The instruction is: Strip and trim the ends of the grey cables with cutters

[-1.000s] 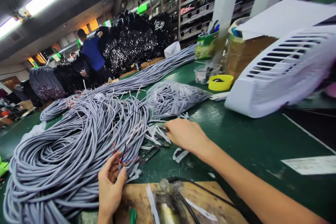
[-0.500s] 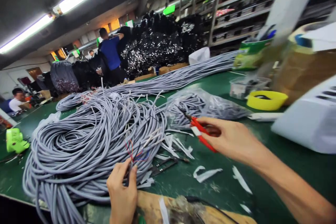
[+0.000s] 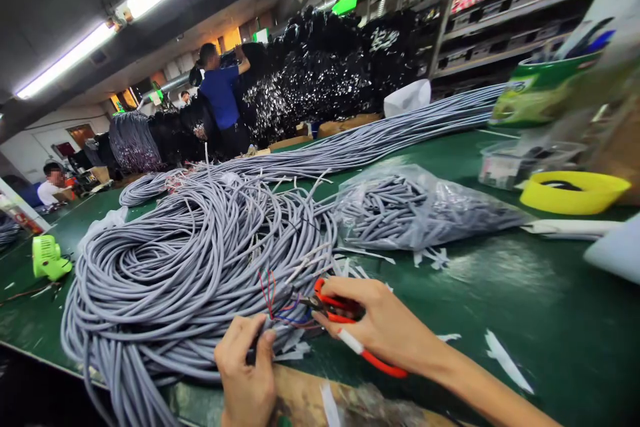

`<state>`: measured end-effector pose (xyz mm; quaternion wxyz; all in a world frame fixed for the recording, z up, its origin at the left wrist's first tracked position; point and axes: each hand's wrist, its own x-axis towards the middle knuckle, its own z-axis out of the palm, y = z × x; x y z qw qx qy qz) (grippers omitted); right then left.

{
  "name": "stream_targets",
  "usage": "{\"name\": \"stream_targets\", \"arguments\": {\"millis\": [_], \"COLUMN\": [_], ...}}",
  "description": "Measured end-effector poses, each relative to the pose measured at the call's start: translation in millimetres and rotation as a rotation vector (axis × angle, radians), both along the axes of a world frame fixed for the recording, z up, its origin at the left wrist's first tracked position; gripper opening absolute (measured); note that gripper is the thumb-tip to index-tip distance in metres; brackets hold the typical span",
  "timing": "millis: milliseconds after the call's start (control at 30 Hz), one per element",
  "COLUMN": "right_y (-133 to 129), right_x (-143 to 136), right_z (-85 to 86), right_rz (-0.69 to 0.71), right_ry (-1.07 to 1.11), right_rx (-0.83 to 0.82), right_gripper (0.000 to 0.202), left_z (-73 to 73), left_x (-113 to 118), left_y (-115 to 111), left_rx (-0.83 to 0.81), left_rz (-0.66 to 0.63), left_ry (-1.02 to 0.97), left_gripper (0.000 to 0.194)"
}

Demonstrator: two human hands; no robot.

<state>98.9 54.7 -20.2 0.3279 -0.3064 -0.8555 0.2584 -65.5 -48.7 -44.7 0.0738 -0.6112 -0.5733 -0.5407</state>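
Note:
My left hand [image 3: 246, 367] pinches the end of a grey cable, most of it hidden by the fingers. Thin red and blue wires [image 3: 273, 300] fan out from that end. In my right hand [image 3: 375, 320] is a pair of red-handled cutting pliers [image 3: 345, 340], with white on one grip. The dark jaws are at the wires, just right of my left fingertips; whether they touch a wire I cannot tell. Behind both hands lies a big coil of grey cables [image 3: 150, 267], with many stripped ends on its right side.
A clear plastic bag [image 3: 425, 207] of short grey pieces lies behind my right hand. White scraps [image 3: 507, 360] litter the green table [image 3: 450, 293]. Farther right are a yellow tape ring [image 3: 575, 193] and a green container [image 3: 543, 90]. A co-worker in blue [image 3: 220, 97] stands at the back.
My right hand has brought the pliers left and down to the wires by my left hand. The left hand keeps its pinch. The whole view has shifted slightly.

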Motion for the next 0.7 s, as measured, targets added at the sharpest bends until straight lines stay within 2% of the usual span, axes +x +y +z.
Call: {"name": "stream_targets", "arguments": {"millis": [100, 200, 300, 367, 467, 600, 700], "right_y": [1, 2, -5, -14, -26, -32, -34], "right_x": [1, 1, -2, -8, -16, -22, -26], "right_z": [-0.2, 2.0, 6.9, 8.4, 4.7, -4.1, -6.8], "right_rz": [-0.041, -0.13, -0.075, -0.018, 0.022, 0.042, 0.125], "right_ry": [0.019, 0.148, 0.354, 0.428, 0.446, 0.482, 0.45], "right_rx": [-0.037, -0.187, -0.424, -0.525, -0.554, -0.494, -0.598], "right_gripper": [0.021, 0.024, 0.031, 0.034, 0.029, 0.026, 0.025], "left_z": [0.5, 0.9, 0.2, -1.0, -3.0, -2.0, 0.4], "left_x": [1, 2, 5, 6, 6, 4, 1], "left_y": [0, 1, 1, 1, 0, -1, -2], "left_rx": [-0.007, 0.012, 0.015, 0.004, -0.039, -0.132, -0.204], "left_rz": [0.019, 0.04, 0.008, -0.017, -0.026, -0.039, -0.084], "left_ry": [-0.005, -0.022, -0.026, -0.016, -0.005, -0.03, -0.107], "left_gripper": [0.014, 0.013, 0.012, 0.013, 0.014, 0.018, 0.023]}}
